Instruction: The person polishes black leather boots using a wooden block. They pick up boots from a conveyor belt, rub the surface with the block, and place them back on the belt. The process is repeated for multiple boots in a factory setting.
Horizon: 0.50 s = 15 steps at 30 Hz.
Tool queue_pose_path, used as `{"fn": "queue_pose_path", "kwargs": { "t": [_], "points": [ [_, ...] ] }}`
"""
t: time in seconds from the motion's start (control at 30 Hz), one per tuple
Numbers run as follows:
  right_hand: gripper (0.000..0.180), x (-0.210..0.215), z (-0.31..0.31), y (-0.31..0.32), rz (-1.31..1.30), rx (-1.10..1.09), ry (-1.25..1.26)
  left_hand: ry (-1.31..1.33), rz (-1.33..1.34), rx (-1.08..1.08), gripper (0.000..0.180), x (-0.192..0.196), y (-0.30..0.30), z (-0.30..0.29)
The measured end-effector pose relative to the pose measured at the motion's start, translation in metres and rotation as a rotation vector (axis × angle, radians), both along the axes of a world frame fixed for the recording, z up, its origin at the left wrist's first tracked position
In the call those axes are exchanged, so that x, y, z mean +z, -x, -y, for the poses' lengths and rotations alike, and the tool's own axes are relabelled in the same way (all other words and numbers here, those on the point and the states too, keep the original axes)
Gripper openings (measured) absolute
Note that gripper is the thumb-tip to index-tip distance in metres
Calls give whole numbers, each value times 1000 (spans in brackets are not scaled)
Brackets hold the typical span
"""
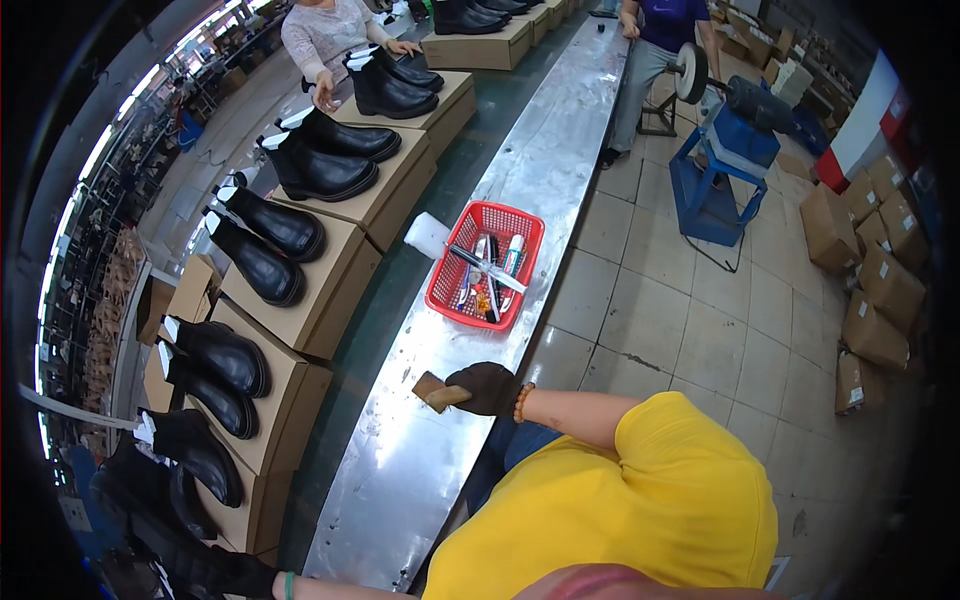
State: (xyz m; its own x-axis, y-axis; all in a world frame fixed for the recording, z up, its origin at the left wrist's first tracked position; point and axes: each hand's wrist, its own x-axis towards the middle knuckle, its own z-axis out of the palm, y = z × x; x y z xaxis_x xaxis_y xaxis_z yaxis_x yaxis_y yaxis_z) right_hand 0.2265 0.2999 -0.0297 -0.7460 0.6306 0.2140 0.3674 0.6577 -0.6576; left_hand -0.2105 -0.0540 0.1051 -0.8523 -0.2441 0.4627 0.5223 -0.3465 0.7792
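My right hand (487, 388), in a dark brown glove, is closed around a small tan block (436, 392) that looks like a brush, held over the metal bench (375, 470). Beyond it on the bench sits a red plastic basket (440, 306) with tubes, pens and other small tools. Across its rim lies a white-headed brush or applicator (428, 236). At the lower left, my left hand (240, 573), also dark-gloved, is beside black ankle boots (200, 470). Its fingers merge with the dark shapes there, so I cannot make out whether it grips one.
Pairs of black boots (320, 170) stand on cardboard boxes (370, 215) along a green belt (345, 370) left of the bench. One person (335, 40) stands behind the boxes, another (670, 30) by a blue-framed machine (720, 165). Cartons (875, 320) are stacked at right.
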Motion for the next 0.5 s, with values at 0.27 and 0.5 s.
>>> {"fn": "queue_pose_path", "kwargs": {
  "t": [0.27,0.5],
  "points": [
    [27,1,2,2,-54,-62,128,-258,143,-255,43,-30,-94,-33],
    [34,35,16,22,-322,52,929,511,-47,138,72,-92,-178,-71]
  ]
}}
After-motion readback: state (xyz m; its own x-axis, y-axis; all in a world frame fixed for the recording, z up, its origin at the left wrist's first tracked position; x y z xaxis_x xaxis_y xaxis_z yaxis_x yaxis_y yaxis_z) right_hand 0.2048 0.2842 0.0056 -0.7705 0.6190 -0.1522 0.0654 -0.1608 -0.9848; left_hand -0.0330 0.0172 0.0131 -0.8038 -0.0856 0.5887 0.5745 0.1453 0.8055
